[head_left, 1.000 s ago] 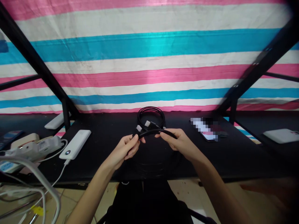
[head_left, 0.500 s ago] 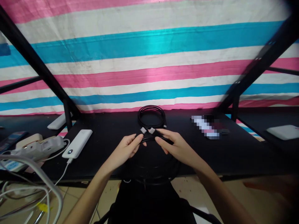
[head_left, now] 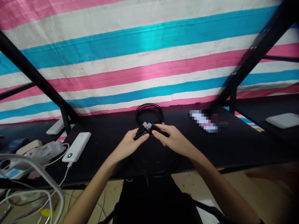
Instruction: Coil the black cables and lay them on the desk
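My left hand point(head_left: 128, 141) is closed around one end of a black cable point(head_left: 140, 133), thumb on top. My right hand point(head_left: 175, 138) grips the same bundle from the other side, close to the left. Two silver metal plugs point(head_left: 146, 125) with black housings stick up between my hands, their tips nearly touching. The rest of this cable seems to hang in a loop below my hands, hard to see against the dark desk. Just beyond lies a second black cable point(head_left: 137, 117), coiled on the desk point(head_left: 112, 124).
To the left are a white power bank point(head_left: 78, 146) with a white lead plugged in, a power strip point(head_left: 44, 152) and grey cables point(head_left: 42, 169). A blurred-out item point(head_left: 204, 121) lies to the right. Black frame bars point(head_left: 247, 59) slant up at both sides before a striped sheet point(head_left: 149, 65).
My left hand has shifted its grip, its thumb now lying along the cable. The two plugs have come closer together. The whole view has tilted slightly.
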### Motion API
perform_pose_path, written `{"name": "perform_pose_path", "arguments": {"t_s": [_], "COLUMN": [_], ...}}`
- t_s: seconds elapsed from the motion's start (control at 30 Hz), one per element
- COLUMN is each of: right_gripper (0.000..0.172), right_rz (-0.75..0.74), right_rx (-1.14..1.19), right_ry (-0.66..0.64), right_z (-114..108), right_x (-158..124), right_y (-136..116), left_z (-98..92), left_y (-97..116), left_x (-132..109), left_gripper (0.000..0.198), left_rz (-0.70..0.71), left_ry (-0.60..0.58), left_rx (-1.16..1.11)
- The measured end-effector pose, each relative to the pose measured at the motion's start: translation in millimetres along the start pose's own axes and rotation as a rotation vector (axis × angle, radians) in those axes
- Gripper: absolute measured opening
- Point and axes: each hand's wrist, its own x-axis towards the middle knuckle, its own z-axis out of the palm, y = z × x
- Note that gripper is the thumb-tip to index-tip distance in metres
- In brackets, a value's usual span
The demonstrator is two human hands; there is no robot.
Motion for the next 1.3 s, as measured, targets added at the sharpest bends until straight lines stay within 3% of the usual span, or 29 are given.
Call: {"name": "perform_pose_path", "arguments": {"t_s": [0.17,0.3,0.5,0.57,0.67,0.73,0.8,0.87,0.97,1.03,1.07,1.1,1.13,1.2,1.3], "right_gripper": [0.032,0.032,0.035,0.041,0.044,0.04,0.036,0.032,0.022,0.014,0.012,0.013,0.015,0.015,0.008], "right_rz": [0.115,0.171,0.141,0.167,0.163,0.106,0.004,-0.112,-0.253,-0.346,-0.381,-0.407,-0.419,-0.405,-0.307], "right_rx": [0.151,0.475,0.939,1.001,0.911,0.719,0.428,0.103,-0.276,-0.408,-0.436,-0.44,-0.424,-0.336,-0.119], "right_ry": [-0.011,0.071,0.26,0.292,0.28,0.229,0.177,0.148,0.12,0.117,0.12,0.129,0.136,0.147,0.14], "right_z": [-13.0,-18.0,32.2,44.7,39.3,24.2,8.2,-2.5,-4.1,1.8,5.5,8.8,11.5,13.7,9.7], "right_x": [-1.6,-6.1,-15.6,-17.6,-19.0,-19.7,-20.7,-21.5,-21.3,-20.7,-20.5,-20.3,-20.0,-19.0,-14.9], "right_y": [6.7,20.6,24.7,18.6,1.3,-15.4,-33.8,-50.2,-64.8,-68.5,-69.6,-70.5,-71.2,-71.3,-62.5], "left_z": [5.2,2.9,21.0,29.2,33.3,29.3,21.7,13.4,3.4,-0.9,-2.6,-4.1,-5.7,-8.6,-11.8], "left_y": [-2.2,-6.1,-25.1,-34.3,-48.7,-56.0,-56.8,-46.1,-8.0,22.1,34.4,43.6,49.1,49.6,36.6], "left_x": [2.3,2.8,4.7,4.2,1.2,-2.2,-7.0,-13.5,-25.7,-33.2,-36.1,-38.2,-39.7,-40.8,-39.0], "left_gripper": [0.029,0.037,0.039,0.039,0.036,0.041,0.061,0.087,0.111,0.089,0.06,0.025,0.007,0.041,0.05], "left_rz": [-0.027,-0.034,0.002,-0.037,-0.185,-0.29,-0.285,-0.101,0.399,0.641,0.672,0.648,0.567,0.34,0.115], "left_ry": [0.126,0.375,0.682,0.659,0.47,0.381,0.397,0.519,0.75,0.769,0.699,0.587,0.475,0.308,0.321], "left_rx": [-0.137,-0.491,-0.797,-0.836,-0.81,-0.728,-0.558,-0.25,0.348,0.59,0.617,0.593,0.531,0.346,-0.027]}}
